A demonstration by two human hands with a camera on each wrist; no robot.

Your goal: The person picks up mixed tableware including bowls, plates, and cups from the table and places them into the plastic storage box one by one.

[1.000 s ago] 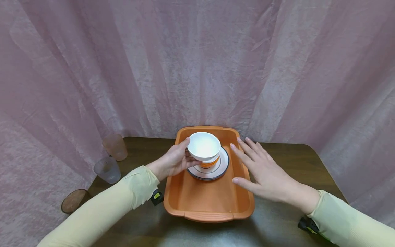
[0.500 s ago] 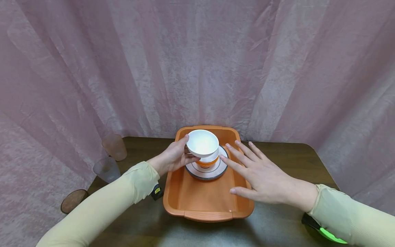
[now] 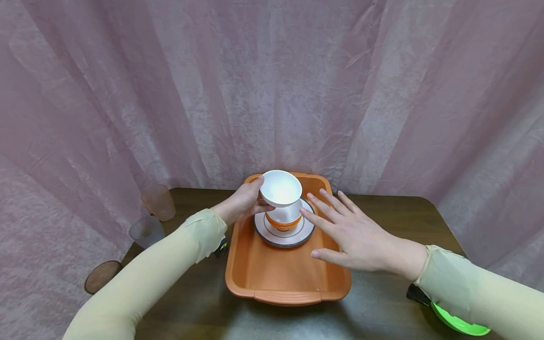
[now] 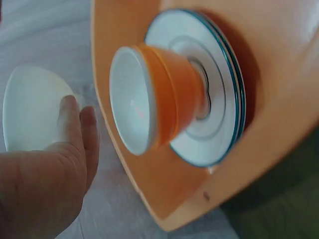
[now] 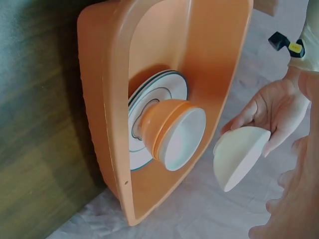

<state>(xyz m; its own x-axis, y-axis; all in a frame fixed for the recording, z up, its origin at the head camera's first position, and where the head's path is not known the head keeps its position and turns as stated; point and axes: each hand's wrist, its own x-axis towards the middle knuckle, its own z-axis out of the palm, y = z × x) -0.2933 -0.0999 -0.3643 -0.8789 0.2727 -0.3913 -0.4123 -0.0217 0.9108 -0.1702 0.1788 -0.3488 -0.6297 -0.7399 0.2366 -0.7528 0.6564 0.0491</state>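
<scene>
My left hand [image 3: 246,200] holds a white bowl [image 3: 281,188] at its left side, thumb at the rim and fingers beneath. The bowl is raised above stacked orange bowls [image 4: 172,94] with white insides. In both wrist views a gap shows between it and that stack. Under the orange bowls lie stacked white plates [image 4: 217,134] with dark blue-green rims, inside an orange basin [image 3: 284,276]. My right hand [image 3: 361,236] hovers over the basin's right side, fingers spread and holding nothing. Its fingertips overlap the plates' right edge in the head view.
Along the table's left edge stand a pinkish cup [image 3: 158,202] and a frosted grey cup [image 3: 146,230], with a brown cup [image 3: 102,276] nearer. A bright green dish [image 3: 459,323] is partly hidden under the right sleeve. Pink curtain [image 3: 272,85] hangs behind the table.
The left hand has lifted the white bowl upward and away, showing more of the orange stack. The right hand has shifted left, toward the plates. More of the green dish shows.
</scene>
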